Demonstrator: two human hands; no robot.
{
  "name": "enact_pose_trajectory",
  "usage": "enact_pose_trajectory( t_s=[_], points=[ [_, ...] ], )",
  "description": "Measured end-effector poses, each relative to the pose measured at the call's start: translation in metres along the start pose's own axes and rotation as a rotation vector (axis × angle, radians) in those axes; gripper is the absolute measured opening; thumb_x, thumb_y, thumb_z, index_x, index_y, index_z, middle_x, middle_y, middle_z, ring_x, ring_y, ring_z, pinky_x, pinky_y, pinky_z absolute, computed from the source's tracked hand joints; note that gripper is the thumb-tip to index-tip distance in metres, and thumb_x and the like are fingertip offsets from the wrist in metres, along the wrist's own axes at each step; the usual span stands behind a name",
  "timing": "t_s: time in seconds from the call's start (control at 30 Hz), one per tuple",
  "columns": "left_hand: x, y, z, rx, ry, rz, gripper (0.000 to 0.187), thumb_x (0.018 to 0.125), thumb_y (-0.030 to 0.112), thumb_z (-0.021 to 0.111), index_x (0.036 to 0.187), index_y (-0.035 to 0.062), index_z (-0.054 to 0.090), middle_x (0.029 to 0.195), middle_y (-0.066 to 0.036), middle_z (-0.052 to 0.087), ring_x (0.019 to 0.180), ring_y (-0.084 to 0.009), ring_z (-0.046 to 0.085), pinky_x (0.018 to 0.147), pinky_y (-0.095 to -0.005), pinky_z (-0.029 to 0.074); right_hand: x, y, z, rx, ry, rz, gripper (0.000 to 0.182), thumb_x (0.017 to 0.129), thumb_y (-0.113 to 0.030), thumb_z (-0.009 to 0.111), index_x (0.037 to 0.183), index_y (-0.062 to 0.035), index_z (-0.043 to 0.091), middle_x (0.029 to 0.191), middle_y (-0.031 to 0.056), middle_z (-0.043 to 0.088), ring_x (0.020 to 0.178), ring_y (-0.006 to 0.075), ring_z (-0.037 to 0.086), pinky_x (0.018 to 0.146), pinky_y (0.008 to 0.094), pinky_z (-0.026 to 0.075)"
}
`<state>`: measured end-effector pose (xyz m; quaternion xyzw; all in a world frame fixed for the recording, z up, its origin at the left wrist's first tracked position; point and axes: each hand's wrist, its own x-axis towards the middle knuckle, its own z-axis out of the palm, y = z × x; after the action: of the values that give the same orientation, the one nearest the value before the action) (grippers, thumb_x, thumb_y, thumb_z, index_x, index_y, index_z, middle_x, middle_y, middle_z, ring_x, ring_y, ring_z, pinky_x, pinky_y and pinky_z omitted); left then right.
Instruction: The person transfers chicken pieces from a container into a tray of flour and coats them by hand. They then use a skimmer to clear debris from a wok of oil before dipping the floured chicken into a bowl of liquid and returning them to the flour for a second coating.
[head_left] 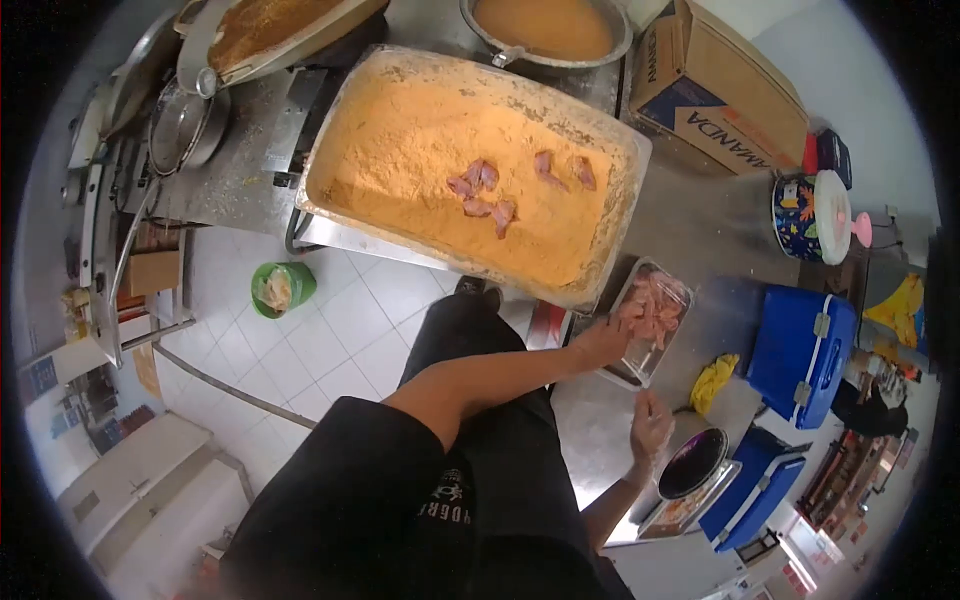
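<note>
My left hand (601, 343) reaches across to a small metal tray (625, 378) of raw meat strips (655, 308). Its fingers are bent into the pink meat at the tray's left side, their tips partly hidden. At the near corner of that tray is my right hand (651, 428), fingers closed on the rim, with a pale coating on the skin. To the upper left stands a large rectangular pan (330, 206) of orange breading flour (400, 140). Several meat pieces (480, 178) lie apart on the flour, some partly dusted.
Behind the pan are a bowl of orange liquid (545, 28) and a cardboard box (720, 90). A patterned pot (795, 215), blue cooler (800, 350), yellow cloth (712, 384) and dark round pot (693, 464) stand to the right. A green bucket (283, 290) sits on the tiled floor.
</note>
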<state>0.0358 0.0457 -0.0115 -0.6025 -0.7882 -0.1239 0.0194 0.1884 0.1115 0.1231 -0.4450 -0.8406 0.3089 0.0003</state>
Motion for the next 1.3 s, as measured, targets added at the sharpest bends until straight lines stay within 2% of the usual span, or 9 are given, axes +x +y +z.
enact_pose_trajectory(
  t_s=[0.17,0.27,0.33,0.4,0.53,0.77,0.87,1.03,1.3],
  points=[
    [-0.010,-0.002,-0.023,0.021,-0.018,-0.006,0.058,0.082,0.032,0.060,0.131,0.0072,0.041,0.107,-0.023,0.054,0.096,-0.0323,0.056,0.071,-0.0379,0.053,-0.001,0.028,0.025,0.058,-0.058,0.066,0.027,0.086,-0.021,0.062,0.098,0.0031,0.064,0.090,0.0164,0.066,0.081,0.0224,0.062,0.074,0.0342,0.048],
    [-0.008,0.004,-0.026,-0.039,-0.077,-0.034,0.051,0.081,0.029,0.061,0.124,0.0062,0.048,0.104,-0.023,0.056,0.096,-0.0336,0.057,0.074,-0.0389,0.052,0.004,0.038,0.046,0.035,-0.096,-0.056,0.026,0.089,-0.021,0.056,0.102,0.0002,0.063,0.096,0.0183,0.065,0.091,0.0283,0.062,0.081,0.0371,0.047],
    [-0.011,-0.006,-0.007,-0.455,0.098,0.043,0.041,0.081,0.023,0.059,0.117,0.0056,0.053,0.099,-0.022,0.058,0.094,-0.0335,0.058,0.076,-0.0400,0.051,0.001,0.035,0.056,0.051,-0.067,-0.059,0.026,0.090,-0.020,0.055,0.103,0.0006,0.063,0.101,0.0195,0.064,0.094,0.0315,0.062,0.083,0.0393,0.047],
    [-0.010,-0.016,-0.013,-0.455,-0.230,0.084,0.030,0.080,0.016,0.057,0.107,0.0025,0.058,0.096,-0.020,0.059,0.091,-0.0333,0.059,0.077,-0.0406,0.050,-0.005,0.041,0.071,0.094,0.063,-0.174,0.026,0.089,-0.018,0.056,0.105,0.0014,0.061,0.104,0.0201,0.064,0.097,0.0352,0.060,0.084,0.0410,0.047],
    [-0.011,-0.014,-0.021,-0.200,-0.192,0.107,0.026,0.082,0.017,0.055,0.100,-0.0015,0.059,0.095,-0.017,0.060,0.089,-0.0319,0.060,0.081,-0.0398,0.050,-0.005,0.030,0.082,0.040,0.313,-0.237,0.028,0.084,-0.013,0.057,0.110,-0.0001,0.059,0.101,0.0216,0.062,0.092,0.0393,0.059,0.081,0.0446,0.048],
    [-0.014,-0.014,-0.012,-0.154,-0.107,0.136,0.032,0.083,0.012,0.052,0.109,-0.0060,0.055,0.112,-0.024,0.058,0.091,-0.0314,0.060,0.082,-0.0385,0.052,0.017,0.012,0.093,-0.174,0.431,-0.118,0.026,0.082,-0.017,0.058,0.104,-0.0033,0.061,0.098,0.0185,0.063,0.093,0.0360,0.060,0.079,0.0434,0.048],
    [-0.017,-0.019,-0.007,-0.151,-0.151,0.181,0.033,0.082,0.012,0.053,0.109,-0.0062,0.055,0.116,-0.025,0.056,0.094,-0.0320,0.059,0.085,-0.0377,0.051,0.024,0.011,0.097,-0.378,0.321,0.069,0.021,0.082,-0.016,0.056,0.098,-0.0041,0.063,0.084,0.0156,0.062,0.074,0.0336,0.059,0.068,0.0452,0.047],
    [-0.023,-0.015,-0.017,-0.207,-0.064,0.152,0.037,0.081,0.009,0.054,0.115,-0.0067,0.054,0.117,-0.022,0.057,0.100,-0.0307,0.056,0.087,-0.0355,0.048,0.027,0.037,0.132,-0.459,0.355,-0.050,0.034,0.082,-0.019,0.054,0.114,-0.0073,0.058,0.081,0.0184,0.063,0.072,0.0319,0.063,0.061,0.0430,0.049],
    [-0.026,-0.017,-0.014,-0.271,-0.096,0.115,0.039,0.080,0.006,0.052,0.117,-0.0046,0.054,0.119,-0.022,0.057,0.102,-0.0290,0.055,0.095,-0.0335,0.043,0.049,0.025,0.143,-0.157,0.302,-0.017,0.019,0.081,-0.014,0.054,0.092,-0.0056,0.066,0.078,0.0192,0.060,0.073,0.0368,0.059,0.064,0.0462,0.047]
  ],
)
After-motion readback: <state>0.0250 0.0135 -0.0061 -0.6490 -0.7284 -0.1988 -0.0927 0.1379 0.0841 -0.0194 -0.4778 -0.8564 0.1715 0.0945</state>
